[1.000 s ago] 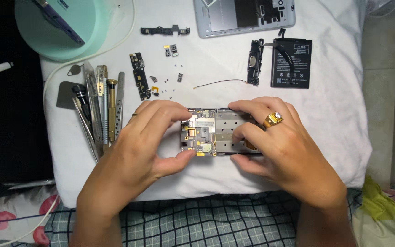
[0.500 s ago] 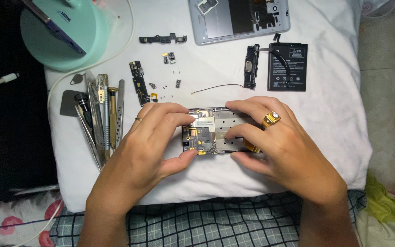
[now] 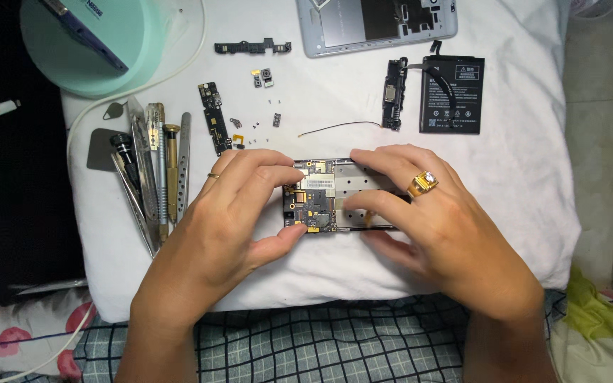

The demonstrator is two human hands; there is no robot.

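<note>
Tools [image 3: 152,167] are laid in a row at far left on the white cloth [image 3: 519,184], unmoved vs. 1 s ago. Left hand [image 3: 232,213] is clamped on the left end of the opened phone chassis [image 3: 335,195], thumb under, fingers over. Chassis is held approx. centre of the cloth, same spot as before. Right hand [image 3: 427,213] is closed over the chassis's right end; its fingers have crept slightly left across the metal plate, so work on the board seems ongoing. Battery [image 3: 452,96] lies apart, upper right.
</note>
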